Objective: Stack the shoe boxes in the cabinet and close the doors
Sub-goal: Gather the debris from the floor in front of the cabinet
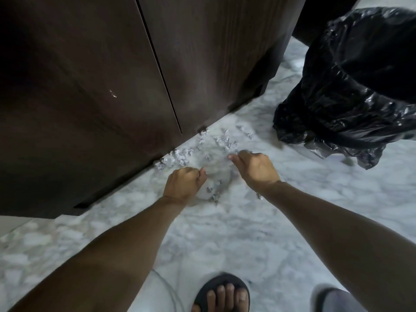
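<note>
The dark brown cabinet [90, 97] fills the upper left, and both its doors are closed along a thin seam [162, 70]. No shoe box is in view. Low over the marble floor, my left hand [184, 183] has its fingers curled round the near edge of a blurred, translucent plastic bag [217, 176]. My right hand [254, 167] pinches the bag's far edge. A few small crumpled paper scraps lie inside the bag. Several more paper scraps [180, 157] are scattered on the floor along the cabinet's base.
A black bin bag [349, 86] stands on the floor at the right, close to the cabinet's corner. My foot in a black sandal [222, 293] is at the bottom, with a grey slipper [333, 298] to its right. White marble floor [247, 233] spreads between them.
</note>
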The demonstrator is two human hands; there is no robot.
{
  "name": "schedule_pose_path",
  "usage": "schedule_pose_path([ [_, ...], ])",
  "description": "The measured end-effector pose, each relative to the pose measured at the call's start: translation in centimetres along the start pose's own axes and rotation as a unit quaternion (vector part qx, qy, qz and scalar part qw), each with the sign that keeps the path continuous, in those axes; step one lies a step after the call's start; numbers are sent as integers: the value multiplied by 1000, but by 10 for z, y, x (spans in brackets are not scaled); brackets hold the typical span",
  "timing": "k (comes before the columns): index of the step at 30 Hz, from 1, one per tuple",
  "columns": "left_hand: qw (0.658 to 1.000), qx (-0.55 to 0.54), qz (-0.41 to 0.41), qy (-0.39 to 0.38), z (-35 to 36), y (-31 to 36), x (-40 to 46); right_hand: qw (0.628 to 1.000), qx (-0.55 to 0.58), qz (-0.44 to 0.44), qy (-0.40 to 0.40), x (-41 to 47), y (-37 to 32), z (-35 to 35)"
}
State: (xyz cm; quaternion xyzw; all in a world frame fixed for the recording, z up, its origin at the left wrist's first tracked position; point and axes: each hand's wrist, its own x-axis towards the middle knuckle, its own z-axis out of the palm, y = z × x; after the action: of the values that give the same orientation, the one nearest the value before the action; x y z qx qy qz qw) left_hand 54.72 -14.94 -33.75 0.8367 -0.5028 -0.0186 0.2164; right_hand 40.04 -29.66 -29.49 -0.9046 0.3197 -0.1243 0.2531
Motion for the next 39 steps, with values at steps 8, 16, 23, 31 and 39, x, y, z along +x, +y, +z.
schedule_pose_path([
  [8,996,-52,38,57,-91,71,79,996,12,11,88,31,-50,-118],
  [16,983,-42,121,135,-195,190,171,986,24,63,154,59,-61,-265],
  [23,979,-140,17,147,-174,293,227,952,87,188,227,60,13,-299],
  [31,967,-240,-19,79,-91,339,235,924,96,275,247,47,86,-277],
  [39,987,-146,-29,-54,-52,333,246,914,91,289,268,56,100,-281],
])
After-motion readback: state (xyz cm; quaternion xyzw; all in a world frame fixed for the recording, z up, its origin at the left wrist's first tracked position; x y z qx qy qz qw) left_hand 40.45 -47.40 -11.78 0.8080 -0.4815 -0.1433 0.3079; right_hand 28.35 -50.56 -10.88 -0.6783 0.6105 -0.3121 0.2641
